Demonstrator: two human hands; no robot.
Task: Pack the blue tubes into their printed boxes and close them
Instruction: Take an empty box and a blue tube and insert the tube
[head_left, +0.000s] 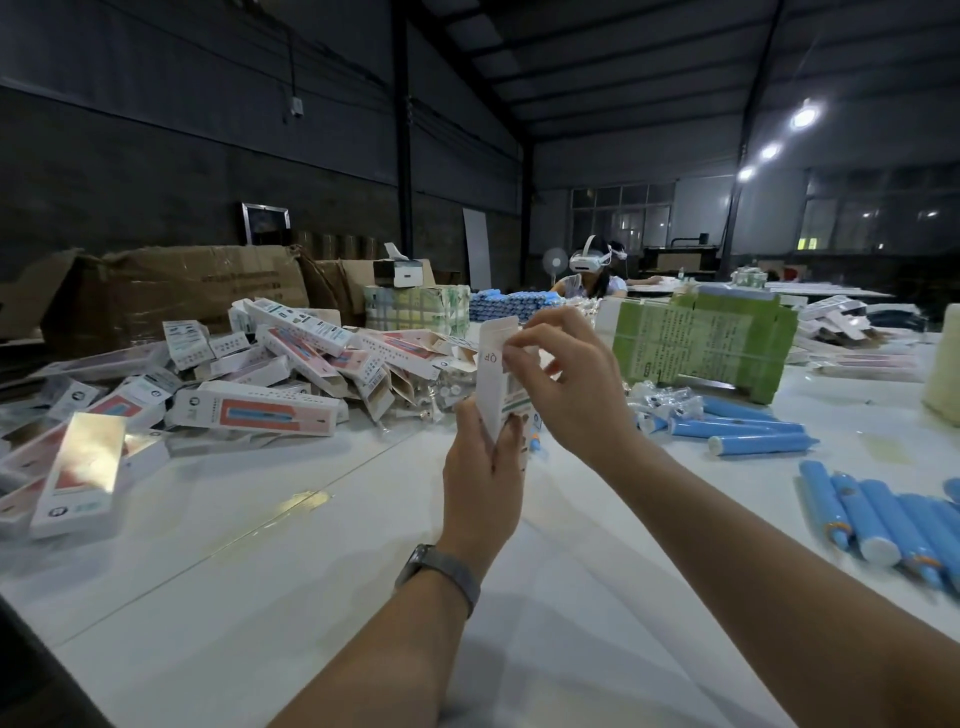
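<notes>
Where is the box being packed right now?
In the head view, the printed box stands upright mid-frame above the white table, held between the left hand and right hand.

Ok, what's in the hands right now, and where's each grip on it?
One printed box, upright. Left hand grips its lower end; right hand pinches the top flap.
</notes>
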